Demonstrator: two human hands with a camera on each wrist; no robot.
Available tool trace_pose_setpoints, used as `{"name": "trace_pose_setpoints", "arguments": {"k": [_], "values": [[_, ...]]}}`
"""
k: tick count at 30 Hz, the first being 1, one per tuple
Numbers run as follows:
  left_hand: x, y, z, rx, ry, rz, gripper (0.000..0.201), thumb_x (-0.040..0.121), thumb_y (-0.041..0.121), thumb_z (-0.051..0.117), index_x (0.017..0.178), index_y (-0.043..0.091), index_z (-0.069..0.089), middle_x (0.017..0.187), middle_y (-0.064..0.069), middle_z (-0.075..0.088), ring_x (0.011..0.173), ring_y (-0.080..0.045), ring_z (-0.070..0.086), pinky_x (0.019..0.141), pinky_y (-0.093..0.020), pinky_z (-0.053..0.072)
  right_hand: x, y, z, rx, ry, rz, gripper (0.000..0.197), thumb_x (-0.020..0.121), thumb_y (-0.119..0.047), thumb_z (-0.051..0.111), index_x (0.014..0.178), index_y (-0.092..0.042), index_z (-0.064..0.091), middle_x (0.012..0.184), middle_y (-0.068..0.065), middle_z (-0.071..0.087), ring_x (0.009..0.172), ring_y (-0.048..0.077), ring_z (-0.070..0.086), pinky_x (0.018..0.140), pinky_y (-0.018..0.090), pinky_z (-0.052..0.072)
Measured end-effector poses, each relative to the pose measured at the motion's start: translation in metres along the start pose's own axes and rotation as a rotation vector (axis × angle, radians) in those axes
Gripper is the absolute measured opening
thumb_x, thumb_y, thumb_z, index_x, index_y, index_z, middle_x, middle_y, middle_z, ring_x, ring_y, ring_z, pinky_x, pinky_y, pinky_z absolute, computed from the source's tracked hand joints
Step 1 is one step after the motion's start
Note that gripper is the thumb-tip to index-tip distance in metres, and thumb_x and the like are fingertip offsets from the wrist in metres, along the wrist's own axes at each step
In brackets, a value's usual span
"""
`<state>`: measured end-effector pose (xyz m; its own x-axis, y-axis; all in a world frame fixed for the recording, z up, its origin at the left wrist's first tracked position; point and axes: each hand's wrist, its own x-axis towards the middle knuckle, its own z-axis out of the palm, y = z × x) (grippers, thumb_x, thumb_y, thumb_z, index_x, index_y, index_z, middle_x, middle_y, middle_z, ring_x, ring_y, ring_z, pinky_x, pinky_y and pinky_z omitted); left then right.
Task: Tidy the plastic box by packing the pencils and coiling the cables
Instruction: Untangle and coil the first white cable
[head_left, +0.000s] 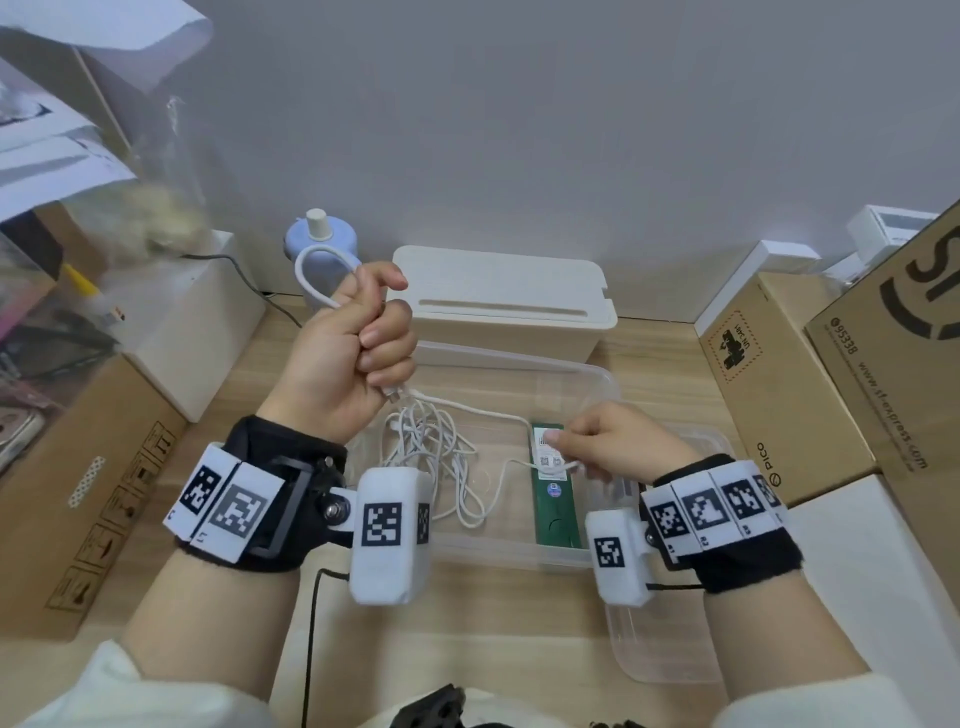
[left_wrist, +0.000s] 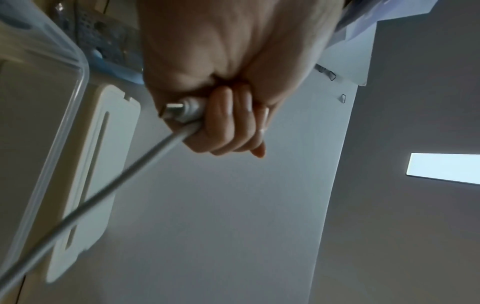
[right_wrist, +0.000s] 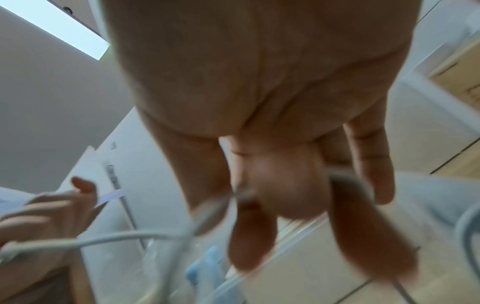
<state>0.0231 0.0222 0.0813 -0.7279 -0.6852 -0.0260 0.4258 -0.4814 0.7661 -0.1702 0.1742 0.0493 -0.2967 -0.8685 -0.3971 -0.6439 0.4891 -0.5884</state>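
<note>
Clear glossy plastic box (head_left: 597, 384), smooth white rubbery cable (head_left: 467, 410), matt wood-grain table (head_left: 660, 364), brown cardboard cartons (head_left: 779, 395).

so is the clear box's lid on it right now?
No. In the head view the clear plastic box is open on top, with the tangled white cable and green pencil box inside.

White cable (head_left: 470, 410) tangled inside clear plastic box (head_left: 597, 376); green pencil pack (head_left: 556, 499) flat beside.
</note>
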Motion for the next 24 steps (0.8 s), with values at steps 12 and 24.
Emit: {"name": "trace_pose_setpoints", "arguments": {"k": [12, 24], "values": [[-0.003, -0.046, 0.022, 0.914, -0.379, -0.155, 0.035, 0.075, 0.023, 0.072, 0.108, 0.016, 0.060, 0.104, 0.005, 0.064, 0.073, 0.013, 0.057, 0.069, -0.015, 0.043, -0.013, -0.036, -0.018, 0.680, 0.129, -0.433, 0.009, 0.068, -0.028, 0.065, 0.067, -0.020, 0.061, 0.060, 0.011, 0.047, 0.047, 0.004, 0.042, 0.048, 0.011, 0.036], [-0.013, -0.063, 0.026, 0.762, -0.357, -0.305, 0.037, 0.089, 0.039, 0.050, 0.069, 0.012, 0.065, 0.036, 0.006, 0.035, 0.035, -0.007, 0.030, 0.047, -0.019, 0.028, 0.002, -0.039, -0.012, 0.762, 0.737, -0.433, 0.015, 0.078, -0.013, 0.066, 0.074, -0.023, 0.057, 0.063, -0.006, 0.056, 0.060, 0.010, 0.049, 0.058, 0.015, 0.041]]}}
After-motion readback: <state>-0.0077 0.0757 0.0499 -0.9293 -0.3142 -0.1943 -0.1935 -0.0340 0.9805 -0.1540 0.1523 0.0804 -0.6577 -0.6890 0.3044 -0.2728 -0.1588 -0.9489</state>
